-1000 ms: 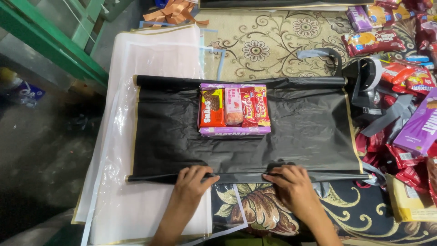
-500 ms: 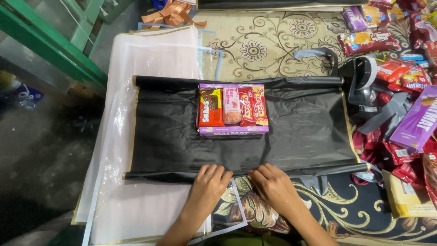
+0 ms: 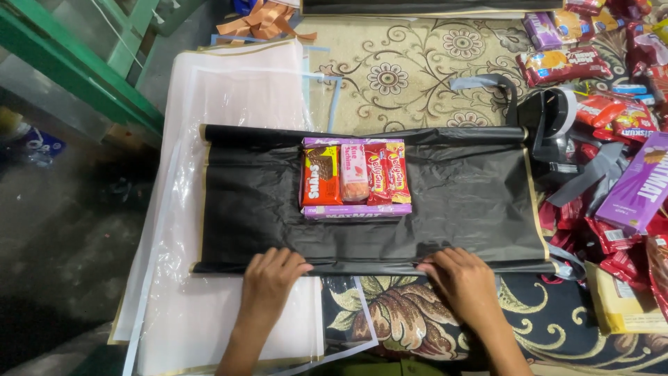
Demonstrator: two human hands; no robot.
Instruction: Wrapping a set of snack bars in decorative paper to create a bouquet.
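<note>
Both the left hand (image 3: pixel 270 276) and right hand (image 3: pixel 459 278) pinched the black sheet (image 3: pixel 459 191) at its near edge; its long axis ran crosswise, the snack bundle (image 3: pixel 355 177) lying beyond, between them.

Green metal frame (image 3: pixel 62 63) upper left. Clear plastic sheets (image 3: pixel 229 90) stacked on the left. Orange ribbon (image 3: pixel 261 21) top centre. Patterned carpet (image 3: pixel 417 69) underneath. Tape dispenser (image 3: pixel 553 115) right of centre. Loose snack packets (image 3: pixel 612 104) piled at right edge, purple box (image 3: pixel 637 184) among them.
</note>
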